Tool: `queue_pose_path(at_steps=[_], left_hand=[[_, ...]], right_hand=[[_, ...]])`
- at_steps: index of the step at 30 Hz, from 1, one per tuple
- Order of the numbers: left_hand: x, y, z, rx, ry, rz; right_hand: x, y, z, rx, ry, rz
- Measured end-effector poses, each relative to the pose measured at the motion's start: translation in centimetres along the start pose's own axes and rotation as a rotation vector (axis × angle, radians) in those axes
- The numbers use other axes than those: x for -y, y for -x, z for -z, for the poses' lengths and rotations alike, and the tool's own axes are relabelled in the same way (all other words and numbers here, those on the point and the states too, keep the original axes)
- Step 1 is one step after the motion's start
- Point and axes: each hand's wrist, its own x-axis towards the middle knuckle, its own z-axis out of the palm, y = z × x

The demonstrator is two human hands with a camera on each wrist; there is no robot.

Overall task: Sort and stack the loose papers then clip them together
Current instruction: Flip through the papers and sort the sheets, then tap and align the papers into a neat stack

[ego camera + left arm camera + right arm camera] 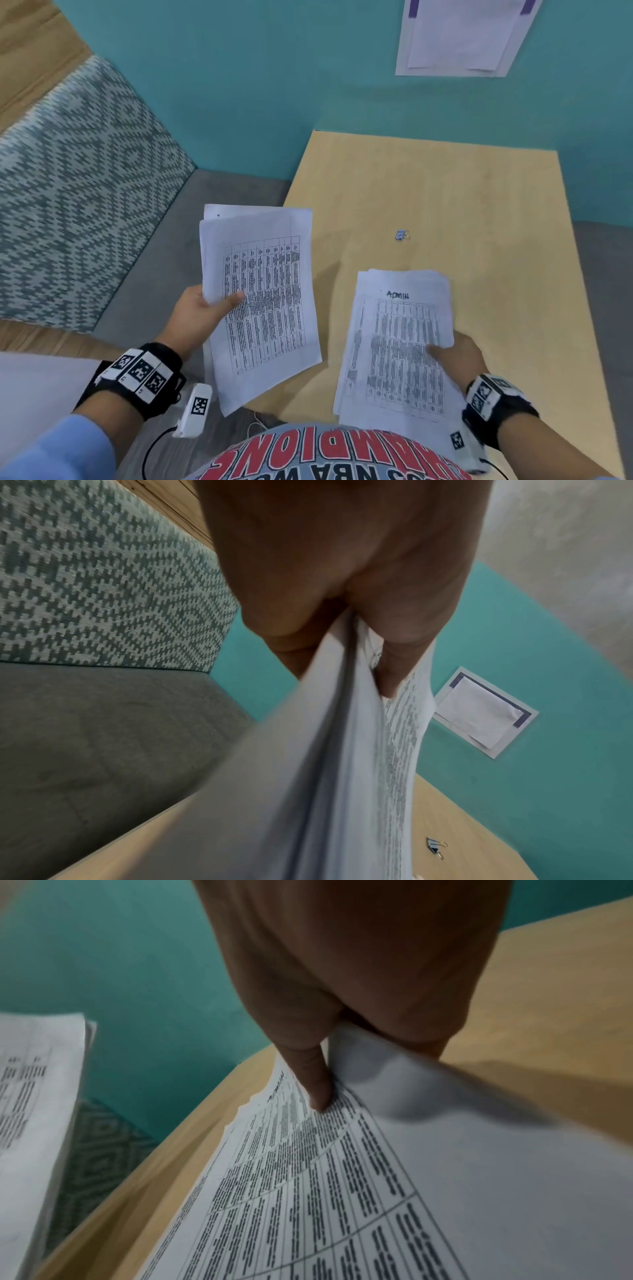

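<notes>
Under both sheaves (263, 301), hands' fingers (233, 298) hidden

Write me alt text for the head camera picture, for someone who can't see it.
Seen from above, a person holds two sheaves of printed table sheets over a light wooden table: the left hand grips one sheaf, the right hand grips another headed with handwriting. A small binder clip lies on the table beyond them.

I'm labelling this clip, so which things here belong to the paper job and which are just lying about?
Job:
left sheaf, held by the left hand
right sheaf, held by the right hand
binder clip, lying on the table

Lying about:
wall notice
sofa
</notes>
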Motion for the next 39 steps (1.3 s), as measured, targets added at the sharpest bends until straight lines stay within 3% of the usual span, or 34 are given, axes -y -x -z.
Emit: queue_pose_path(at_steps=[5, 13, 22, 26, 29, 34, 37, 39], left_hand=[[-0.6, -0.5, -2.2, 0.059, -0.078, 0.001], [-4.3, -0.3, -8.8, 0.191, -0.1, -0.032], [-11.0, 3.0, -15.1, 0.49, 0.169, -0.143], [-11.4, 3.8, -16.7, 0.607, 0.092, -0.137], [-11.8, 5.3, -18.3, 0.527, 0.006, -0.171], [-10.7, 5.9, -19.3, 0.4, 0.182, -0.226], [-11.9, 7.1, -20.2, 0.336, 0.268, -0.252], [-11.7, 7.1, -21.0, 0.38, 0.285, -0.22]], right_hand=[[-2.2, 1.3, 6.6, -0.048, -0.122, -0.035], [1.3, 5.0, 13.7, 0.165, -0.592, 0.154], [5.9, 5.7, 13.6, 0.368, -0.783, 0.207], [5.3, 6.0, 12.9, 0.487, -0.767, 0.18], [4.7, 6.6, 12.5, 0.394, -0.715, 0.233], [5.7, 10.0, 14.2, 0.044, -0.567, 0.462], [5.9, 12.1, 15.4, -0.044, -0.552, 0.594], [5.3, 11.9, 15.2, -0.064, -0.561, 0.6]])
